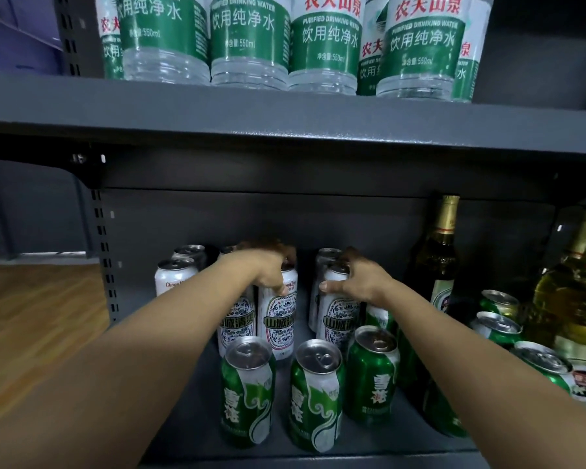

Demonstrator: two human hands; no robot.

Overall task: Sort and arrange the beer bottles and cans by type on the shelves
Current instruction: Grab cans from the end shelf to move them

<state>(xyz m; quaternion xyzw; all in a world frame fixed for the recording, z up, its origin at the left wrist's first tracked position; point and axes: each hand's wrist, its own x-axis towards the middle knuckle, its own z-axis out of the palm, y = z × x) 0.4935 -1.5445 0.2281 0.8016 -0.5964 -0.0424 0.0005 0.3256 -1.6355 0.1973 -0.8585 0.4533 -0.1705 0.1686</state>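
Observation:
On the lower shelf stand several tall white beer cans with blue patterns and several green beer cans. My left hand grips the top of a white can in the middle of the shelf. My right hand grips the top of another white can just to its right. Three green cans stand in front of them. More white cans stand at the back left.
A green glass beer bottle stands at the back right, beside clear bottles of yellow liquid and more green cans. The upper shelf carries water bottles. A wooden floor lies to the left.

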